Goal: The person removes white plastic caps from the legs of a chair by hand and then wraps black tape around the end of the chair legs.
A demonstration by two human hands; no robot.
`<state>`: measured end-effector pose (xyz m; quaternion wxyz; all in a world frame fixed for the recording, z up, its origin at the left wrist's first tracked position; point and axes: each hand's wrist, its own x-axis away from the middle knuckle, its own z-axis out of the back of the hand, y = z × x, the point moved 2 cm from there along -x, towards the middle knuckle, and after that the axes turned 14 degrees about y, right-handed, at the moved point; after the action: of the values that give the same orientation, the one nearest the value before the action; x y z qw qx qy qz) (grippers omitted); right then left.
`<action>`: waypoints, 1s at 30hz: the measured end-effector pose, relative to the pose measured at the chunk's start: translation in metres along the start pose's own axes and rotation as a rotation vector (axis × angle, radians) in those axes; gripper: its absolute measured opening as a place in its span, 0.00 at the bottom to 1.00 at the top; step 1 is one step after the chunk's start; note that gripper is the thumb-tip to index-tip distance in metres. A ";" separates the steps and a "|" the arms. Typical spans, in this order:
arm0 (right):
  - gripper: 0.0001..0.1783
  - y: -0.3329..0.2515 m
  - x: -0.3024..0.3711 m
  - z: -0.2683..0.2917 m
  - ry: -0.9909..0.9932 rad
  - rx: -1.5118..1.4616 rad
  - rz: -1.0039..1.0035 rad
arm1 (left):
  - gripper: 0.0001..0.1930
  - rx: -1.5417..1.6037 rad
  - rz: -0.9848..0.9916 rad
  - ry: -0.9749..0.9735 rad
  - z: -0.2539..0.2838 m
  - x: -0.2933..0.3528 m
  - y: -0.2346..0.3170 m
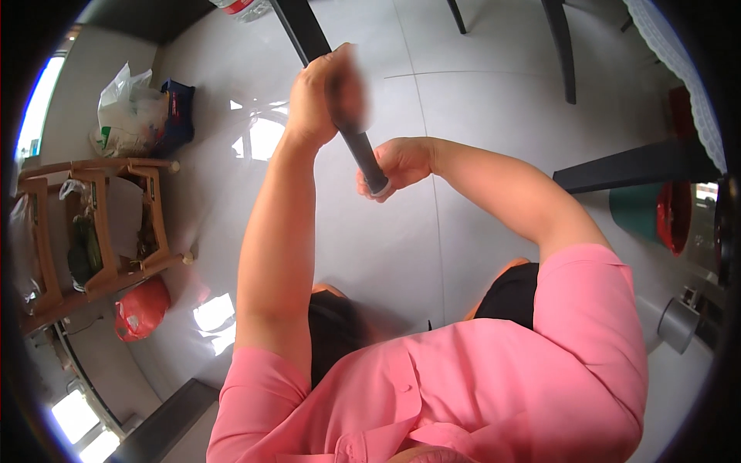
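Observation:
A long black furniture leg [300,32], much like a chair leg, slants down from the top edge towards me. My left hand [315,100] is wrapped round it partway along; a blurred patch covers part of that hand and of the leg. Below it the leg continues as a dark grey, rounded end section [365,160] with a pale rim at its tip. The fingers of my right hand [397,166] are closed about this tip from the right and beneath. I cannot make out whether the pale rim is a separate cap or pad.
Grey tiled floor [370,255] lies below. Other dark furniture legs [559,54] stand at the upper right, near a table with a lacy white cloth [679,62]. A wooden rack [96,224] with vegetables, shopping bags [135,116] and a red bag [143,309] are at the left.

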<state>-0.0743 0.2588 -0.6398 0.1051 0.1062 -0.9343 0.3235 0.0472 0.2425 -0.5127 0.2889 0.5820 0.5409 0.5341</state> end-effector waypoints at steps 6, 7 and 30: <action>0.05 -0.008 0.008 -0.010 0.187 0.162 -0.029 | 0.21 0.028 0.072 -0.029 -0.003 0.004 0.001; 0.05 -0.010 0.009 -0.013 0.308 0.205 -0.025 | 0.21 0.028 0.073 -0.025 -0.002 0.005 0.002; 0.13 0.000 0.085 -0.030 0.566 0.302 0.149 | 0.21 -0.051 -0.009 -0.040 0.001 0.000 -0.005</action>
<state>-0.1521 0.2663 -0.5945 0.3196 -0.0424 -0.8148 0.4817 0.0469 0.2444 -0.5172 0.3167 0.5824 0.5241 0.5346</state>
